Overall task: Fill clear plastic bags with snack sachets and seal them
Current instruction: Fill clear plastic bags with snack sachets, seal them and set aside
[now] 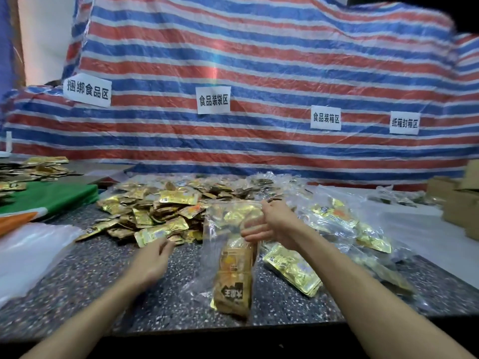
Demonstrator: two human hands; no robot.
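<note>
On a dark speckled desk [77, 281], in front of the person, a clear plastic bag [223, 229] stands upright with its mouth raised. It contains a stack of orange and gold snack sachets [234, 278] packed into its lower half; bold characters on a black patch mark the front one, too blurred to read fully. The right hand [274, 224] pinches the bag's upper edge, fingers curled around the plastic. The left hand [153, 260] reaches toward a loose pile of gold sachets [160, 211] behind the bag; its fingers look loosely bent and seem to grasp nothing. To the right lie filled clear bags [334, 216] holding gold sachets, with cardboard boxes [461, 200] further right. Behind hangs a red, white and blue striped tarp [259, 60] bearing four paper signs: 捆绑食品区 [87, 89], 食品装袋区 [213, 100], 食品装箱区 [325, 117], 纸箱封箱区 [404, 122].
</note>
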